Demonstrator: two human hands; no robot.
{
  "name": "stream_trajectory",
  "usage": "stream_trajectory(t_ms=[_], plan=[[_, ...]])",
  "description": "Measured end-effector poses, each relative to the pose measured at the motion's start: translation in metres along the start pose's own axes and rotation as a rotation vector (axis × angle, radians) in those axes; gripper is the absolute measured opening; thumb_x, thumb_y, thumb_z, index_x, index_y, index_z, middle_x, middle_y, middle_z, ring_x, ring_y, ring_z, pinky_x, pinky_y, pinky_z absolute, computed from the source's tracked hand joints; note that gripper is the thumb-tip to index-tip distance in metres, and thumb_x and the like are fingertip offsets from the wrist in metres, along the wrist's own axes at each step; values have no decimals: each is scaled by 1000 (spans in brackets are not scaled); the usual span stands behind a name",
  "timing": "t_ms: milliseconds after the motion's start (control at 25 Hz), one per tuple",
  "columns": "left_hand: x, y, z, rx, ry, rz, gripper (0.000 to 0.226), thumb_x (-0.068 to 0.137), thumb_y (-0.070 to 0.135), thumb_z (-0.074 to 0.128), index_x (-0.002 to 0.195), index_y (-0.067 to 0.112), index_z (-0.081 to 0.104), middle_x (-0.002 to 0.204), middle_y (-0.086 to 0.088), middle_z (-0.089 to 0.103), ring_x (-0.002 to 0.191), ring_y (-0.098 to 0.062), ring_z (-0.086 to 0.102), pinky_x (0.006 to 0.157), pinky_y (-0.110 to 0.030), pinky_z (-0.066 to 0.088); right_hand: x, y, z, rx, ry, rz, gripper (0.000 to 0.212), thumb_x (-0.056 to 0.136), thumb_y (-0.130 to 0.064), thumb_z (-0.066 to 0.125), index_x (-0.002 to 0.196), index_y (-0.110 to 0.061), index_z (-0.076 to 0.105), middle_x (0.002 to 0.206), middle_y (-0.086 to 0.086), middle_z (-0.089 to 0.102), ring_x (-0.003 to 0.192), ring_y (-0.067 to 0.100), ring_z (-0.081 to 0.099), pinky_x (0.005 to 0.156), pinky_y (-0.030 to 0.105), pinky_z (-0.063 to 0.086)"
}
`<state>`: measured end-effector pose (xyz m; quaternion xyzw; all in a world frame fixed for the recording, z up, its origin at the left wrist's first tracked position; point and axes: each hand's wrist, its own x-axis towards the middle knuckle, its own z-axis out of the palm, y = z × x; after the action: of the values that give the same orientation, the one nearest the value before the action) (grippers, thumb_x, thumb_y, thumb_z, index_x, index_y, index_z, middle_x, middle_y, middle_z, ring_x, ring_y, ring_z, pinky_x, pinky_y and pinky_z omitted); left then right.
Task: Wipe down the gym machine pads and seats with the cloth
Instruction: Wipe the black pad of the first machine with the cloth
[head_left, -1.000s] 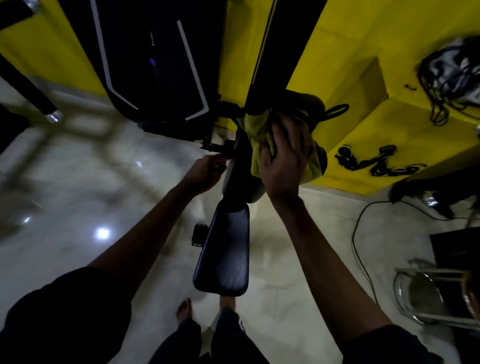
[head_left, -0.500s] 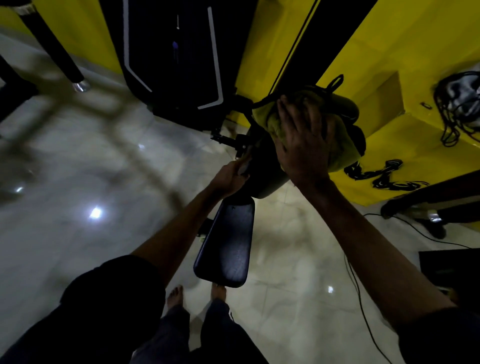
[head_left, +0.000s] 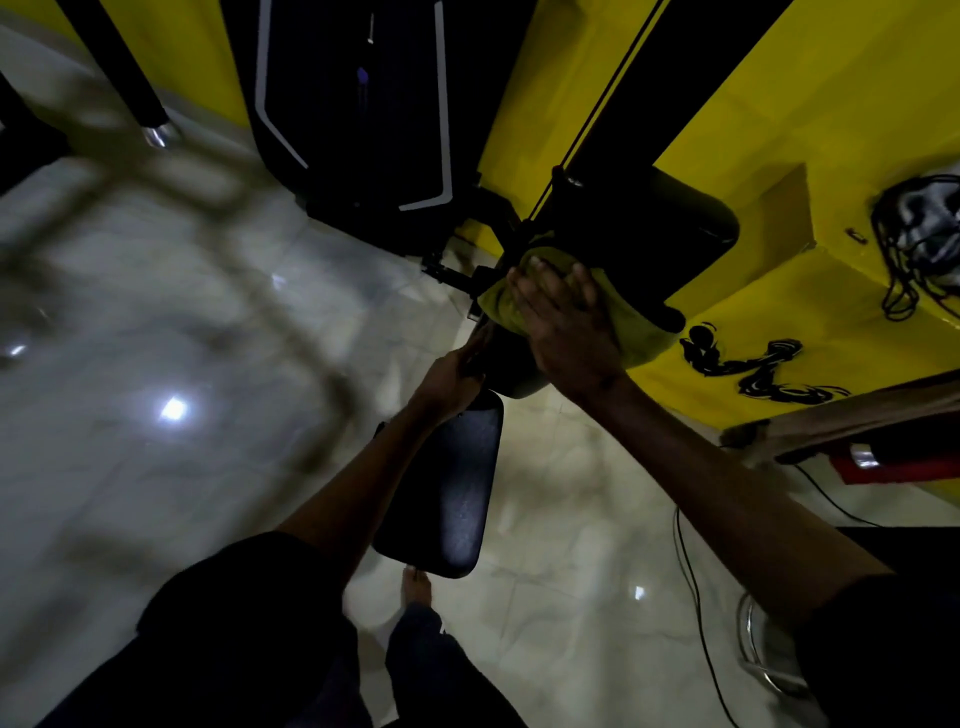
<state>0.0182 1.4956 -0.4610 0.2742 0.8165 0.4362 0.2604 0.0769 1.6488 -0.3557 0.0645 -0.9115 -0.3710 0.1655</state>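
Note:
A yellow-green cloth (head_left: 636, 332) lies against the lower part of the machine's black back pad (head_left: 670, 234). My right hand (head_left: 566, 317) presses flat on the cloth, fingers spread and pointing up. My left hand (head_left: 449, 376) grips the left edge of the machine where the back pad meets the seat. The black seat pad (head_left: 447, 493) stretches toward me below both hands, bare. The pad's upper right part shows uncovered.
A black weight-stack housing (head_left: 353, 104) with white trim stands behind the bench on the left. Yellow walls (head_left: 805, 104) with black graffiti rise on the right. A black cable (head_left: 696, 597) trails over the glossy tile floor (head_left: 156, 415). A chrome frame (head_left: 763, 660) sits at bottom right. My feet are under the seat.
My right hand and the cloth have slid down the back pad, from its top toward its lower left, uncovering the upper pad. My left hand stays gripping the machine's edge.

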Motion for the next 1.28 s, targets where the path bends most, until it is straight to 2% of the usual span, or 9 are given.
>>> stream_trajectory(t_ms=[80, 240, 480, 640, 720, 880, 1080, 1200, 1280], plan=[[-10, -17, 6, 15, -1, -75, 70, 94, 11, 52, 155, 28, 22, 141, -15, 53, 112, -33, 61, 82, -26, 41, -5, -4, 1, -29, -45, -55, 69, 80, -21, 57, 148, -15, 47, 155, 0, 44, 147, 24, 34, 119, 52, 12], [-35, -64, 31, 76, -16, -166, 66, 96, 14, 52, 155, 14, 24, 158, -10, 31, 143, -28, 35, 114, -32, 31, -13, 3, 8, -153, -57, -174, 64, 86, -21, 40, 150, -17, 43, 157, 2, 41, 147, 25, 33, 119, 55, 8], [-42, -110, 105, 191, -87, -194, 67, 95, 12, 50, 155, 11, 20, 161, -11, 23, 147, -24, 26, 115, -30, 24, -14, -51, 48, -121, -222, -332, 62, 89, -20, 37, 149, -6, 41, 157, 14, 39, 150, 34, 26, 115, 58, -4], [-45, -144, 139, 331, -188, -270, 74, 95, 29, 48, 157, 13, 12, 163, -8, 16, 150, -22, 16, 120, -32, 14, -39, -27, 48, -105, -173, -433, 72, 81, -11, 38, 152, -2, 34, 160, 14, 33, 151, 37, 19, 122, 58, 8], [-50, -165, 155, 386, -282, -357, 79, 93, 41, 40, 157, 12, 6, 165, -8, 8, 152, -22, 9, 122, -38, 10, -34, -40, 58, -139, -141, -505, 70, 80, -13, 39, 150, -3, 39, 158, 14, 37, 150, 39, 24, 120, 61, 8], [-70, -193, 177, 447, -412, -455, 83, 97, 42, 46, 157, 10, -2, 165, -9, -8, 152, -25, -1, 122, -43, 7, -23, -93, 87, -163, -252, -634, 54, 90, -23, 44, 141, -10, 55, 146, 9, 54, 142, 35, 41, 113, 63, 3], [-77, -198, 172, 533, -365, -360, 77, 98, 40, 43, 157, 12, 4, 165, -7, -2, 152, -21, 7, 122, -40, 11, -48, -77, 95, -150, -282, -716, 76, 79, 8, 5, 152, 6, 26, 160, 23, 27, 150, 42, 19, 122, 56, 9], [-77, -200, 169, 555, -377, -346, 78, 97, 42, 44, 157, 13, 4, 165, -6, -1, 152, -20, 9, 122, -40, 11, -40, -95, 102, -212, -213, -728, 66, 87, -3, 21, 149, -4, 42, 155, 13, 43, 146, 37, 33, 121, 50, 21], [-79, -201, 170, 593, -389, -354, 78, 97, 44, 42, 158, 16, 3, 165, -4, -2, 152, -18, 8, 121, -45, 8, -35, -122, 110, -215, -265, -757, 55, 95, -15, 34, 148, -8, 46, 152, 13, 46, 145, 39, 34, 120, 52, 21]])
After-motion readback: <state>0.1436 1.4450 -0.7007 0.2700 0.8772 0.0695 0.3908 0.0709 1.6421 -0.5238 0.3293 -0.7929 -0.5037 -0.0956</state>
